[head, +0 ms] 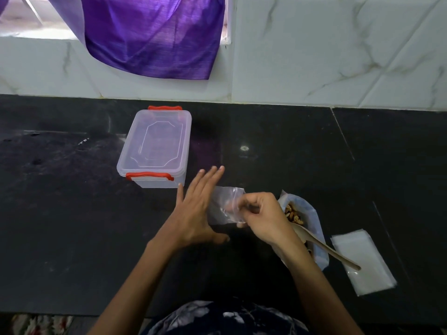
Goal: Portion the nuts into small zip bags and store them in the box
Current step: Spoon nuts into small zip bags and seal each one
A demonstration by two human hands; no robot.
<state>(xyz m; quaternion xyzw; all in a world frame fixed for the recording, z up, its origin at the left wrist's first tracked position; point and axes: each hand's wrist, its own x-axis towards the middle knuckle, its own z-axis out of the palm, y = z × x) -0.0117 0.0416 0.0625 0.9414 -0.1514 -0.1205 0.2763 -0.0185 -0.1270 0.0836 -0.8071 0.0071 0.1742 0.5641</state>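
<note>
A small clear zip bag hangs between my two hands over the black counter. My right hand pinches its right edge with curled fingers. Beside the bag on its left, my left hand has straight, spread fingers, and the thumb reaches under. An open bag of mixed nuts lies just right of my right hand, with a wooden spoon resting in it. A clear lidded box with red clips stands shut at the back left. A stack of empty zip bags lies at the right.
The black stone counter runs the full width and ends at a white tiled wall. A purple cloth hangs over the wall above the box. The counter's front edge is near my body.
</note>
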